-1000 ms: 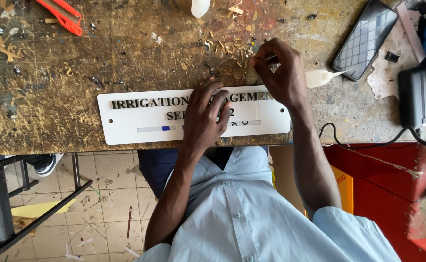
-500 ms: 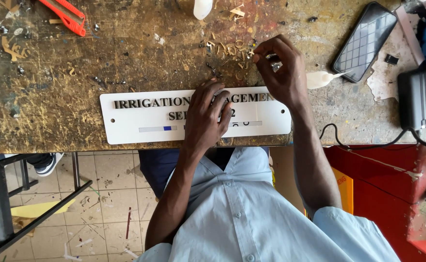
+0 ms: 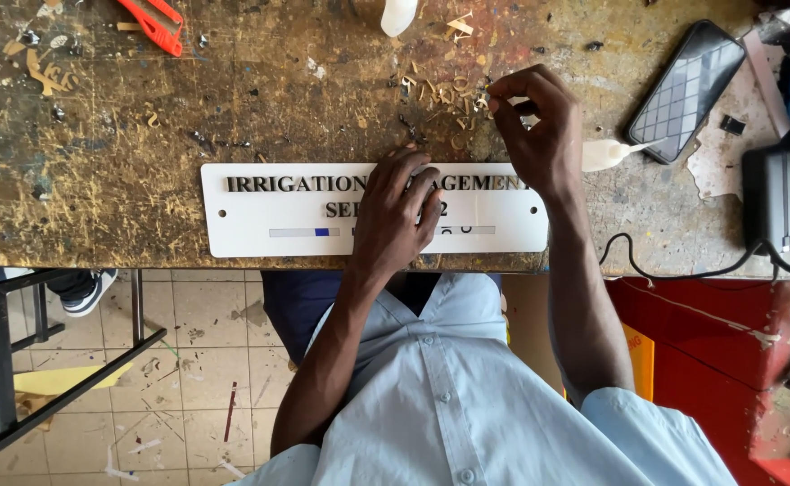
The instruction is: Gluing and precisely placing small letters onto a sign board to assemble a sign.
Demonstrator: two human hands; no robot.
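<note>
Left hand (image 3: 399, 216): fingers spread flat on the white sign plate (image 3: 273, 220) at the workbench (image 3: 98, 180) edge.
Right hand (image 3: 539, 126): fingertips pinched together; what they hold is too small to tell.
Around: wood shavings (image 3: 444, 90), glue bottle (image 3: 604, 155), phone (image 3: 686, 90), red cutter (image 3: 153, 22).
Hidden: left hand covers mid-sign lettering.

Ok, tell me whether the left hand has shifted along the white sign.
No. The left hand lies flat on the middle of the white sign, covering much the same stretch of lettering as before.
</note>
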